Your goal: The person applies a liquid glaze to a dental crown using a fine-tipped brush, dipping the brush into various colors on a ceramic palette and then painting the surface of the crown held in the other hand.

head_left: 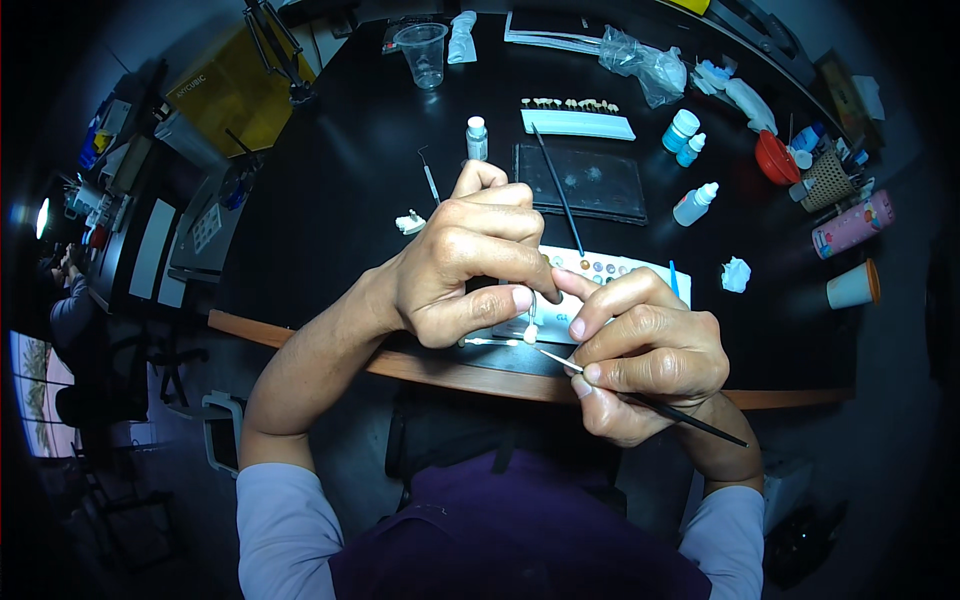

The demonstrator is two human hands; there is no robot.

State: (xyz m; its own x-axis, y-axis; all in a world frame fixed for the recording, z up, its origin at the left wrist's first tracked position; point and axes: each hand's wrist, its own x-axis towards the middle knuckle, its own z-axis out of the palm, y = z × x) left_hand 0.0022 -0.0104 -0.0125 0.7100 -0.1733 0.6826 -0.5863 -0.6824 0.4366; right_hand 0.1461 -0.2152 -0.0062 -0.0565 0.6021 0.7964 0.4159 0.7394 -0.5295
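Note:
My left hand is closed around a thin metal holder with a small white tooth-shaped piece at its lower tip. My right hand grips a fine black-handled brush, and its pale tip reaches toward the white piece. Both hands hover close together over the near edge of a black table. Right behind the hands lies a white palette with small coloured dabs, partly hidden by my fingers.
Farther back lie a dark glass slab with a long brush across it, a white strip with a row of small teeth, several small white dropper bottles, a clear plastic cup, a red bowl and a paper cup.

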